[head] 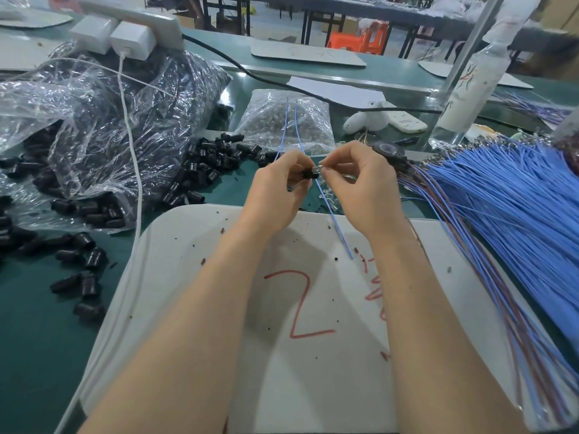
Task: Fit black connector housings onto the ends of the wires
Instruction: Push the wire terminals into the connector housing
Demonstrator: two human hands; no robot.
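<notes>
My left hand [275, 189] pinches a small black connector housing [308, 173] between thumb and fingers. Two thin blue wires [286, 130] rise from that hand toward the far side. My right hand [360, 189] meets it from the right, fingertips closed on the metal end of another blue wire [336, 227], which hangs down over the white board [219, 277]. The two hands nearly touch at the housing. Loose black housings [203, 170] lie scattered on the green table to the left.
A large clear bag of black housings [103, 126] fills the left. A smaller bag of clear parts [285, 120] sits behind my hands. A thick bundle of blue and red wires [501, 208] fans out at the right. A white charging cable [133, 170], a power strip [131, 17] and a bottle [470, 89] stand farther back.
</notes>
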